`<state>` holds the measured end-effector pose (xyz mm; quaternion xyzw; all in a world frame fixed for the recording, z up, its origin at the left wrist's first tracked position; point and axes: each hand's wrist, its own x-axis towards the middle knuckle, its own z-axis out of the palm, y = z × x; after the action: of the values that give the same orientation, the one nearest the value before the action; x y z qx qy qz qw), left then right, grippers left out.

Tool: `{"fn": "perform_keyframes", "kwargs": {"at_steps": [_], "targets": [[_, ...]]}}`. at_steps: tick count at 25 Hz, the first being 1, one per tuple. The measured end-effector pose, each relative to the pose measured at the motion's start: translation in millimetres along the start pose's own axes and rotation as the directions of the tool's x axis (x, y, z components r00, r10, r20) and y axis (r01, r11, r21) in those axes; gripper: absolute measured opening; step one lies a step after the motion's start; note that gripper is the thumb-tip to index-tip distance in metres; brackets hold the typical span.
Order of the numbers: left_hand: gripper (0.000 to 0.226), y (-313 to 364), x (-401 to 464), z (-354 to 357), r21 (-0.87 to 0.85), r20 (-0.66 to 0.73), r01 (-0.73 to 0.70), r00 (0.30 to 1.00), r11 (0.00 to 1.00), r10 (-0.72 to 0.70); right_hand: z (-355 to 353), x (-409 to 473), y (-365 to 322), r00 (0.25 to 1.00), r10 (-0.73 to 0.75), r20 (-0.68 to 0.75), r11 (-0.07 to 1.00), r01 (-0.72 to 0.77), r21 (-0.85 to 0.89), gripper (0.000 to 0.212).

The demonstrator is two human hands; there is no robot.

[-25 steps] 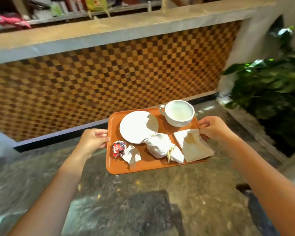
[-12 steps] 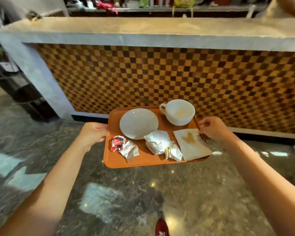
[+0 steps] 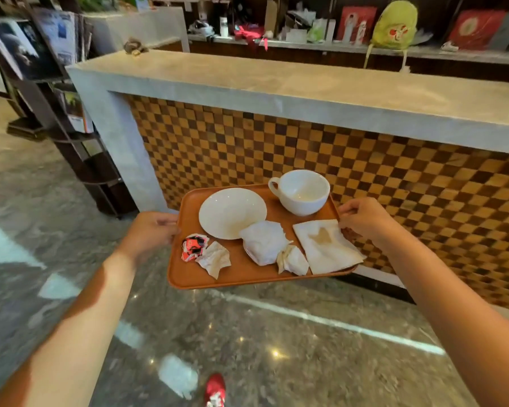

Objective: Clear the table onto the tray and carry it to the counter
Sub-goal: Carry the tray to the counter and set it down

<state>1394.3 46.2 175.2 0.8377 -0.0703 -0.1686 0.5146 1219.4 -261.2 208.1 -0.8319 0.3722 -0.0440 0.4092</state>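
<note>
Hands, left [image 3: 147,235] and right [image 3: 365,220], are gripping the tray [image 3: 247,277] by its side rims, carrying it loaded, just short of the counter [image 3: 276,83]. Next, I judge: lifting it level onto the top.

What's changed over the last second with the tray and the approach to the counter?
The person has turned left and come up to the counter: its left end and the shelf behind it are now in view, and the plant is gone. Left hand and right hand still grip the tray. Cup, saucer and napkins sit as before.
</note>
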Motion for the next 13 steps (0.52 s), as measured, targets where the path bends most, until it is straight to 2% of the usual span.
{"fn": "perform_keyframes", "kwargs": {"at_steps": [6, 13], "targets": [[0.021, 43, 135, -63, 0.064, 0.058, -0.020, 0.998, 0.998, 0.016, 43, 91, -93, 0.999, 0.034, 0.001, 0.998, -0.034, 0.055, 0.022], [0.022, 96, 289, -104, 0.120, 0.054, -0.085, 0.995, 0.989, 0.079, 68, 204, -180, 0.996, 0.043, -0.083, 0.992, -0.033, 0.122, 0.023]]}}
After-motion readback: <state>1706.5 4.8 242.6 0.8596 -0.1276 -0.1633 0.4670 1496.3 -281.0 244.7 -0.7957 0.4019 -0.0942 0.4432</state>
